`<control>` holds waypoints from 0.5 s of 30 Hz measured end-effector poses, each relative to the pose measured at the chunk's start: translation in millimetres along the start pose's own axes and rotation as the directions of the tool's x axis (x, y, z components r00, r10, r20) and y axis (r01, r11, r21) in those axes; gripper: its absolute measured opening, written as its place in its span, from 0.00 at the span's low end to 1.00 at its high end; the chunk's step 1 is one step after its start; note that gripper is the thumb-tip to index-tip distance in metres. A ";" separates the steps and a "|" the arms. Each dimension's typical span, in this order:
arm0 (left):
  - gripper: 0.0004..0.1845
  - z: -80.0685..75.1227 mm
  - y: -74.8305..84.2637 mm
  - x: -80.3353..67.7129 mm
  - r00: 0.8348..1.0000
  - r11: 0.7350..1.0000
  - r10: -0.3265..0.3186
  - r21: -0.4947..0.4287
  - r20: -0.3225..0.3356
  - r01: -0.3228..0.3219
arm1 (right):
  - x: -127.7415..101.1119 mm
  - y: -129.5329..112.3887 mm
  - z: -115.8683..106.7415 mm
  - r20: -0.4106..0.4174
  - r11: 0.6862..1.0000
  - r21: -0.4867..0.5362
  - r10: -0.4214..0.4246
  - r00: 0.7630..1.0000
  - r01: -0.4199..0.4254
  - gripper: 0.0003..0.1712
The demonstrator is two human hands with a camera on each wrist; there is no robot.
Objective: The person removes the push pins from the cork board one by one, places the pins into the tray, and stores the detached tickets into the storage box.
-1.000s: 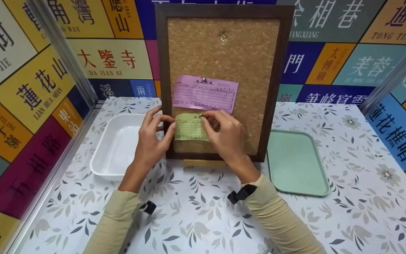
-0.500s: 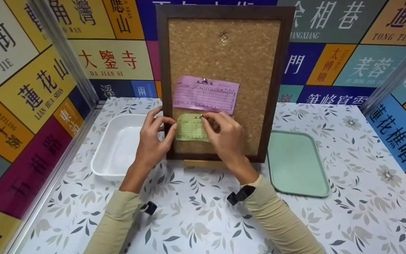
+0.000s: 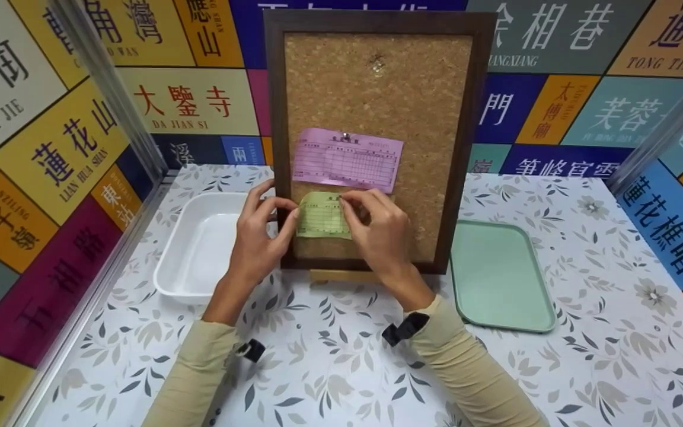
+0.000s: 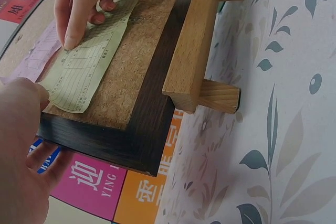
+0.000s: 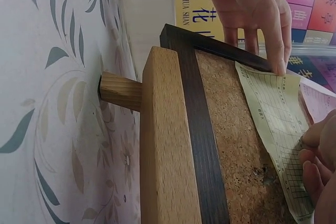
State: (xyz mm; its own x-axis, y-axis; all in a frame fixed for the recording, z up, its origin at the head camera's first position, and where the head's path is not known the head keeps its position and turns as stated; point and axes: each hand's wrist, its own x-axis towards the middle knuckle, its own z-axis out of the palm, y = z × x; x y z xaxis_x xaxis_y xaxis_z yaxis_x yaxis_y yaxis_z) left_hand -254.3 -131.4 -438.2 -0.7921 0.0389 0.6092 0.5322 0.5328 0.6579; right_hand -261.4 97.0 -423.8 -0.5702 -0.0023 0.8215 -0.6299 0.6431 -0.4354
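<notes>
Cork board (image 3: 377, 101) in a dark wood frame stands upright on a small wooden easel (image 4: 197, 35), middle of the floral-print table (image 3: 341, 367). Green slip (image 3: 321, 214) lies flat on the cork's lower left part, just under a pink slip (image 3: 347, 159) pinned higher up with a silver pin (image 3: 346, 137) — the two papers nearly touch.

Left hand (image 3: 255, 237) sits at the frame's left edge, thumb tip pressing the green slip's left edge against the cork, other fingers curled around the outside of the frame. Right hand (image 3: 377, 228) covers the slip's right half, fingertips bent and pinching down at its top edge; whether a pin is under them I cannot tell, too small and hidden by the fingers.

White plastic bin (image 3: 190, 249) stands left of the board, partly behind the left hand. Pale green tray (image 3: 498, 276) lies flat right of the board, apart from the right arm. Colourful sign-print walls all around — metal corner posts both sides.
</notes>
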 end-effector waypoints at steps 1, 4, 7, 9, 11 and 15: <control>0.11 0.0 0.0 0.2 1.000 1.000 0.000 -0.002 0.000 0.000 | 0.1 0.0 -0.1 0.002 1.000 0.003 0.001 1.000 -0.001 0.03; 0.10 0.1 -0.1 0.4 1.000 1.000 0.001 -0.005 0.001 -0.001 | 0.2 0.1 -0.5 0.010 1.000 0.014 0.006 1.000 -0.007 0.03; 0.10 0.2 -0.5 0.5 1.000 1.000 0.006 -0.008 -0.001 -0.006 | 0.4 -0.2 -1.1 0.018 1.000 0.020 0.011 1.000 -0.011 0.03; 0.10 0.0 -0.4 0.3 1.000 1.000 0.010 -0.008 -0.003 -0.010 | 0.4 -0.4 -1.7 0.025 1.000 0.020 0.013 1.000 -0.013 0.03; 0.10 0.0 -0.5 0.3 1.000 1.000 0.014 -0.011 -0.005 -0.014 | 0.5 -0.6 -2.0 0.030 1.000 0.021 0.013 0.999 -0.014 0.03; 0.11 -0.2 -0.6 0.3 1.000 1.000 0.021 -0.015 -0.009 -0.021 | 1.2 -0.3 -1.9 0.032 1.000 0.023 0.009 0.999 -0.009 0.03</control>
State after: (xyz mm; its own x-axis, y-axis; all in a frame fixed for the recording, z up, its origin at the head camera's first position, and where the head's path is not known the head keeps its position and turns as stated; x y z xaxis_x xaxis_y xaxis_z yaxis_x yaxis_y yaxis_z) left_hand -254.8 -131.9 -438.4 -0.7779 0.0425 0.6269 0.5533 0.5192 0.6513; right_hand -260.9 98.3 -422.0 -0.5923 -0.0214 0.8055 -0.6364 0.6255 -0.4513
